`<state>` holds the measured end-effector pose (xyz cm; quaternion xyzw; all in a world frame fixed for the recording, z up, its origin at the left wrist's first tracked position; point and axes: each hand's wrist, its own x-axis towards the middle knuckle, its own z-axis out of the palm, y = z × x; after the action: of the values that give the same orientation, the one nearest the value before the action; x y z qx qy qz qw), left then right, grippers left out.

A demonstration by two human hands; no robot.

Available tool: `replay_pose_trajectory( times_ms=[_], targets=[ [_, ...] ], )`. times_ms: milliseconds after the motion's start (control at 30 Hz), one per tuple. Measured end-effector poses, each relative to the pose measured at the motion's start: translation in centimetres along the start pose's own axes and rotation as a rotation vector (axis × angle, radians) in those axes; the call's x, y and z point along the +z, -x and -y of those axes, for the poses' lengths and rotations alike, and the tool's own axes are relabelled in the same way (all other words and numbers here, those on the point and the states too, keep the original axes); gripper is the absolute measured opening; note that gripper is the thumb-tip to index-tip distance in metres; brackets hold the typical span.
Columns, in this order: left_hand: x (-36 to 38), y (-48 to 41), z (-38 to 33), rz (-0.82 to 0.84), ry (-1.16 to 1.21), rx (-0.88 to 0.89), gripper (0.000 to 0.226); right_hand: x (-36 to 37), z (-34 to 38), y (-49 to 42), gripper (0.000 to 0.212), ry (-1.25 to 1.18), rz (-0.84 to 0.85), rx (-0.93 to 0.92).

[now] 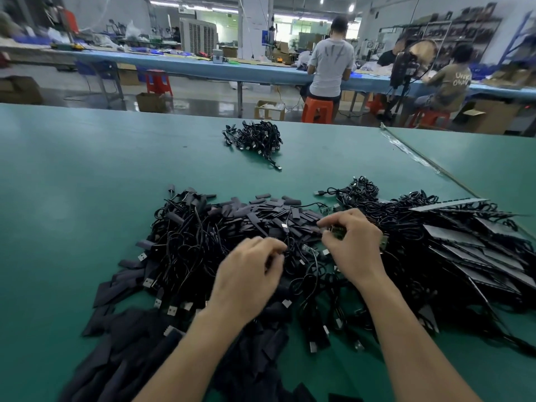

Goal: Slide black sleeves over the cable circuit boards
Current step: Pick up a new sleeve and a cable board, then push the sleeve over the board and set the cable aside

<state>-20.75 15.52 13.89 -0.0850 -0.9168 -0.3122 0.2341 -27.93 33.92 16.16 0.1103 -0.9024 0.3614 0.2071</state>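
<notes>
Everything the job needs is heaped within arm's reach on the green table [87, 175]. Tangled cables [185, 242] with silver plugs lie in the middle. Loose flat sleeves [275, 208] are strewn across the pile's far side and spill toward the near left, so either hand can probably take one without reaching. A small far heap [255, 139] of cables sits well apart, most likely finished pieces kept out of the tangle. Flat black panels [464, 250] are stacked to the right. The right hand [355, 248] is raised a little over the pile, with thumb and forefinger pinching a small green board [338, 232]. The board's end pokes out toward the left, a hold that seems meant to leave that end free for a sleeve. The left hand [249, 275] is just left of it, knuckles up, its fingers [274, 255] curled down into the cables. Whether they hold a sleeve or only a wire cannot be told. No sleeve can be seen on the pinched board. The nearest loose sleeves lie just beyond the right fingertips, on the far side, and another bare board lies between the two hands.
</notes>
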Motion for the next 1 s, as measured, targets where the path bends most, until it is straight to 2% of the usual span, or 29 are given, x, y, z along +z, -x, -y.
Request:
replay_pose_trajectory(
  times_ms=[67, 133, 267, 367, 433, 533, 600, 667, 700, 767, 867, 1000],
  targets=[
    [1.2, 0.7, -0.1, 0.036, 0.001, -0.031, 0.019, 0.4, -0.5, -0.1, 0.02, 0.368, 0.084, 0.028],
    [2.1, 1.3, 0.4, 0.056, 0.005, -0.068, 0.017, 0.9, -0.8, -0.2, 0.019, 0.557, 0.208, 0.095],
    [3.1, 1.9, 1.3, 0.053, 0.063, -0.149, 0.017, 2.3, -0.5, -0.4, 0.043, 0.75, 0.429, 0.202],
    [3.3, 1.9, 1.5, 0.039, 0.092, -0.163, 0.015, 2.8, -0.4, -0.5, 0.029, 0.745, 0.437, 0.173],
    [3.3, 1.9, 1.6, 0.028, 0.105, -0.159, 0.013, 2.9, -0.2, -0.5, 0.016, 0.65, 0.387, 0.145],
    [3.1, 1.8, 1.5, -0.008, 0.149, -0.153, 0.012, 2.4, 0.8, -0.7, 0.008, 0.346, 0.218, 0.109],
    [2.9, 1.7, 1.2, -0.016, 0.191, -0.166, 0.027, 1.3, 2.4, -1.3, 0.005, -0.001, 0.128, 0.087],
    [2.5, 1.6, 0.9, -0.015, 0.244, -0.206, 0.043, 0.0, 4.5, -1.9, 0.006, -0.502, 0.09, 0.14],
    [2.3, 1.6, 0.7, -0.037, 0.306, -0.222, 0.045, -0.6, 5.4, -2.1, 0.006, -0.703, 0.066, 0.162],
    [1.9, 1.4, 0.2, -0.138, 0.541, -0.268, 0.045, -1.7, 6.7, -2.4, 0.006, -0.955, 0.038, 0.159],
    [0.8, 0.5, -0.3, -0.243, 0.848, -0.375, 0.052, -1.8, 7.7, -2.3, 0.005, -1.036, 0.117, 0.168],
    [-0.9, -0.9, -1.0, -0.191, 1.076, -0.39, 0.049, 0.8, 7.6, -0.9, 0.007, -0.738, 0.256, 0.072]
  ],
)
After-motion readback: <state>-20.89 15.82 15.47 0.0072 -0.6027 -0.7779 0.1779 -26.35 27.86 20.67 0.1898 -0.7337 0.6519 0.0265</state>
